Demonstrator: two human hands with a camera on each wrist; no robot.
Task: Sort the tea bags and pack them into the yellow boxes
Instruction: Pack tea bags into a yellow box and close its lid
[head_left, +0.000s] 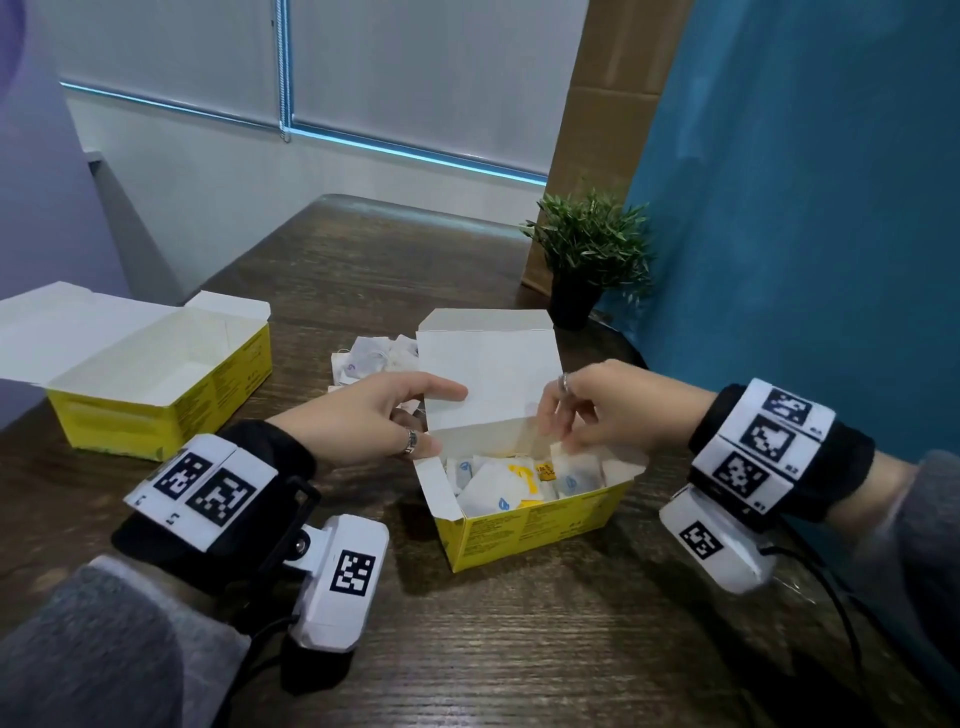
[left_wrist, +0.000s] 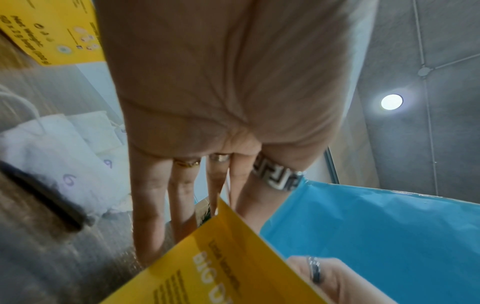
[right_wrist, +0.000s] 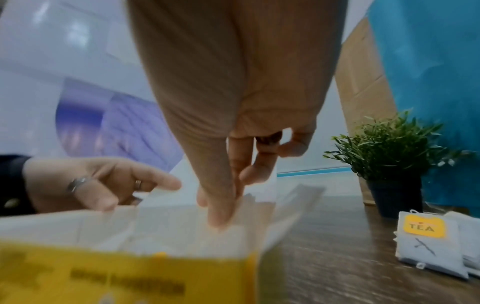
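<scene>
The near yellow box, right in front of the potted plant, looks light, thin and bendy (with soft tea bags inside), so hold its lid edges gently: left hand flat behind it, right hand pinching it.

Right hand fingertips down at yellow box open top. Left hand at box's far-left rim. Tea bag right of box, potted plant behind it.
</scene>
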